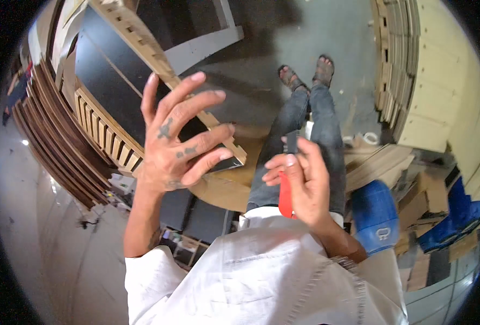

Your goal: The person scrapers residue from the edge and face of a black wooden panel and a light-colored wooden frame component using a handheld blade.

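Observation:
My left hand [178, 132] is raised with its fingers spread and nothing held in it. Behind it a pale wooden strip with a notched edge [156, 52] slants down; I cannot tell whether the fingertips touch it. The strip borders a dark flat panel [102, 59]. In front of my legs, my right hand [307, 184] closes around a red-handled cutter [286, 197], its dark grey end pointing away from me. The palm and fingers cover part of the handle.
Curved-looking stacks of brown boards [61, 141] stand at the left. On the right are a tall pile of pale panels [440, 76], a blue container [374, 216] and cardboard pieces [421, 197]. A white tape roll [370, 138] lies on the floor [353, 70] near my legs.

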A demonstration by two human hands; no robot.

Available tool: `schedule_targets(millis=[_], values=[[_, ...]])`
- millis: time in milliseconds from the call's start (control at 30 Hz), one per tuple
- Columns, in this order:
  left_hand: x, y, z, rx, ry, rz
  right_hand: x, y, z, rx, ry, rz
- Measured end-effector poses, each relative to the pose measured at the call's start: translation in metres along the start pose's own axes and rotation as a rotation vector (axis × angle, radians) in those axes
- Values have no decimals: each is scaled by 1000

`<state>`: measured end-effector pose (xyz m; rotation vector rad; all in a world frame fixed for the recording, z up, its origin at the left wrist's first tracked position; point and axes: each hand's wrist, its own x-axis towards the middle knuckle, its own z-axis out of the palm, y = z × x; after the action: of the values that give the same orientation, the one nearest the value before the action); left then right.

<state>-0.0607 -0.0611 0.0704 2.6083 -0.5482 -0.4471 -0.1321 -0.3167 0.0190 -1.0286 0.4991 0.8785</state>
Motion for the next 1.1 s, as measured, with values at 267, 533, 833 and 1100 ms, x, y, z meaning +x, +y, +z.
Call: schedule_targets(millis=[267,533,833,1100], values=[[-16,3,33,188,31,25,-6,29,44,33,-10,-275],[-14,-6,38,223,136,132,8,55,78,147,222,-400],[-12,-11,42,193,190,210,10,64,96,208,316,-473],[-13,-15,42,172,189,262,13,67,108,312,405,-506]])
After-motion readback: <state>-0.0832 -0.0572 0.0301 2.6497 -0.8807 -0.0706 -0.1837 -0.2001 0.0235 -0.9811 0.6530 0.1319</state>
